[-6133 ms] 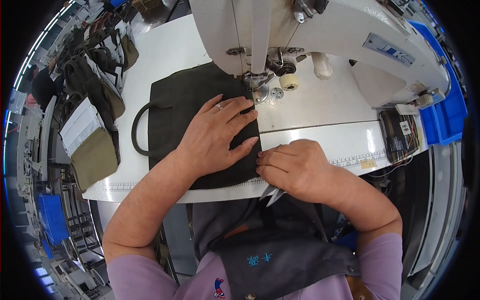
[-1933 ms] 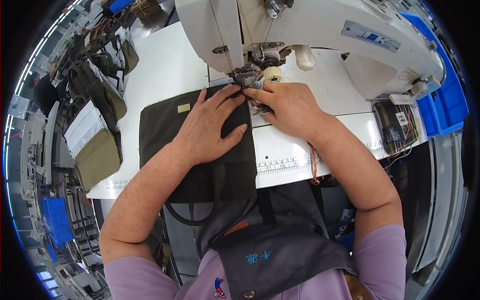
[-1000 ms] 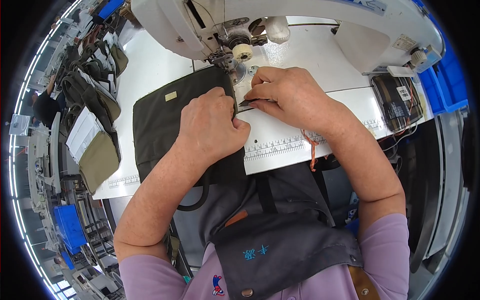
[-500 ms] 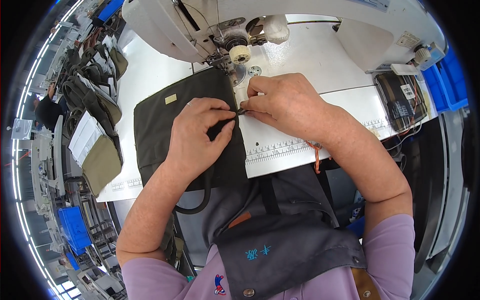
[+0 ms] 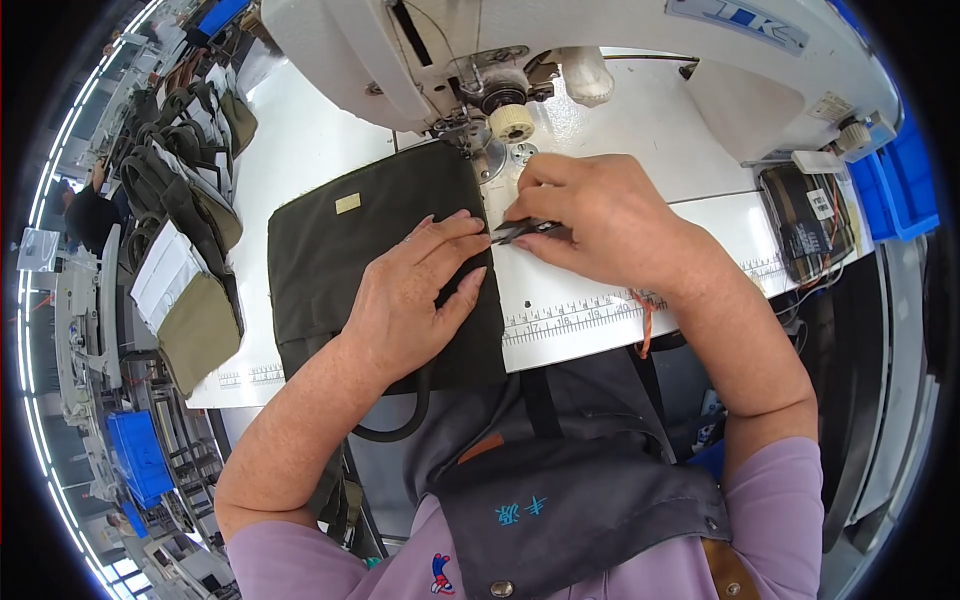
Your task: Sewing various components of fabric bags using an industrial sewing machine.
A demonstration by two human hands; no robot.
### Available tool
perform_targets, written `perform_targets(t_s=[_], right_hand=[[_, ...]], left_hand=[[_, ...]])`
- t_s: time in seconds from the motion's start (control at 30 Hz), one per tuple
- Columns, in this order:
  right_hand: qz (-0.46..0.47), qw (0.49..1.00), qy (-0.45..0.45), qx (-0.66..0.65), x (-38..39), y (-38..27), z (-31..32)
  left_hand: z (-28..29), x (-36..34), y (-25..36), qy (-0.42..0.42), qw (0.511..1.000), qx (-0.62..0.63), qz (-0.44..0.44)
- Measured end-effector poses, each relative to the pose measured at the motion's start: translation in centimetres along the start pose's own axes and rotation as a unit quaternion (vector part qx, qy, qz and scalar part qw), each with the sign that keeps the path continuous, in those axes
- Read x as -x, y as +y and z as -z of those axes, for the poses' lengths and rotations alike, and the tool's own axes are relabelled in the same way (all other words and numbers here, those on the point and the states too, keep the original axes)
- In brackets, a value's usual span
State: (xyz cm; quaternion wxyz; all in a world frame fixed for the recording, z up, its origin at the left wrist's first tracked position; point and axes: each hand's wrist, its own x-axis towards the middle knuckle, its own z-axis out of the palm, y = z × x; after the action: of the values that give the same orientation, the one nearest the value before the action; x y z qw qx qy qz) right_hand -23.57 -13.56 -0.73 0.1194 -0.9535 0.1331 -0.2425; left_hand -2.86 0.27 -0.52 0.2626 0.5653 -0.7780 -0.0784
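A dark olive fabric bag piece (image 5: pixel 320 255) with a small gold label (image 5: pixel 347 204) and a looped strap (image 5: pixel 412 415) lies on the white sewing table. My left hand (image 5: pixel 415 285) rests on it, fingers laid out toward its right edge and thumb apart. Closed around small dark thread snips (image 5: pixel 540 230) is my right hand (image 5: pixel 610 215). The snips' tip meets the right edge of the fabric beside my left fingertips. Just beyond the piece's far right corner is the sewing machine's needle area (image 5: pixel 465 135).
The white sewing machine (image 5: pixel 620 30) spans the far side. Several olive bag pieces with white sheets (image 5: pixel 190 290) are piled at left. A ruler strip (image 5: pixel 570 318) runs along the near table edge. At right lie a dark striped pouch (image 5: pixel 805 220) and a blue bin (image 5: pixel 905 185).
My left fingers have gone from a pinch at the fabric's edge to lying flatter on it. My right hand has shifted slightly right, and the snips now show clearly.
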Motion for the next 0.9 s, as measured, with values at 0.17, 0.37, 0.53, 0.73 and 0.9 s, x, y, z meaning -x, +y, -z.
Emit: perform_targets(t_s=[0.17,0.37,0.53,0.73,0.9], right_hand=[[-0.009,0.998,-0.043,-0.037,-0.4,-0.5,0.3],[0.012,0.998,-0.06,-0.032,-0.1,-0.2,-0.3],[0.006,0.997,-0.069,-0.017,-0.5,-0.3,-0.6],[-0.043,0.998,-0.037,0.033,-0.9,-0.2,-1.0],[-0.073,0.996,-0.036,0.042,-0.8,0.1,-0.7]], left_hand=[[0.7,0.1,-0.2,-0.029,1.0,-0.001,0.002],[1.3,0.6,0.0,-0.047,0.999,-0.009,0.014],[1.2,0.0,-1.1,-0.046,0.999,-0.011,0.018],[1.3,-1.7,-3.7,-0.042,0.999,-0.018,0.0],[0.9,-3.4,-5.0,-0.017,0.999,-0.037,-0.013]])
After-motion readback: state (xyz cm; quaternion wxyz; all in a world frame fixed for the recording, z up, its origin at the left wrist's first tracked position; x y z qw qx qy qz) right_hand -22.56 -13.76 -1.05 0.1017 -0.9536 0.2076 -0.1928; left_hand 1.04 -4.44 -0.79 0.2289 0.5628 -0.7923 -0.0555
